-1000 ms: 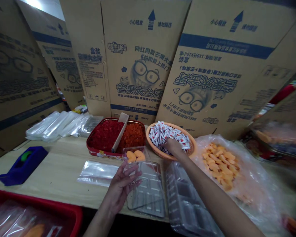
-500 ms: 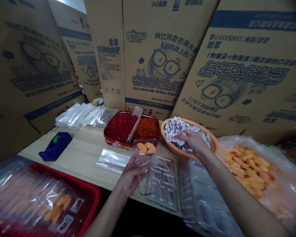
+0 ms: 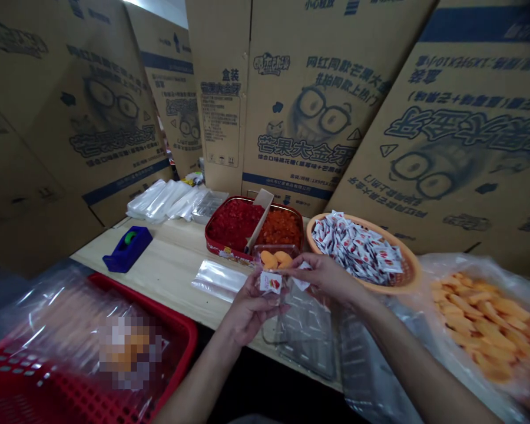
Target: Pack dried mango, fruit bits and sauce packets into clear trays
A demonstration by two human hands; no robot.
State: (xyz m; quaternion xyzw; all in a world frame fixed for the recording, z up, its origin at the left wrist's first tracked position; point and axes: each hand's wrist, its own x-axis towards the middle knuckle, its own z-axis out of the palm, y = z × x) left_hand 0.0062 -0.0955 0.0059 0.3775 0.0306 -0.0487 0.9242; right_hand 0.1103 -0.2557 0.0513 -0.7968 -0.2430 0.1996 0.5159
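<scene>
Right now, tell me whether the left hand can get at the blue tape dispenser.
Probably yes: only a flat clear bag and bare tabletop lie between the left hand and the blue tape dispenser, though that hand holds a small clear tray.

Printed cardboard: narrow panel (image 3: 221,118), "盒装"; center carton (image 3: 311,106), "网红同款芒果大" and "芒果大金牙"; right-hand carton (image 3: 450,123), "1X9托X10小盒"; sachets (image 3: 357,247), lettering too small to read.

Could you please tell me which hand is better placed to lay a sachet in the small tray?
Probably the right hand: it pinches a white sachet beside the small tray, which the left hand holds.
</scene>
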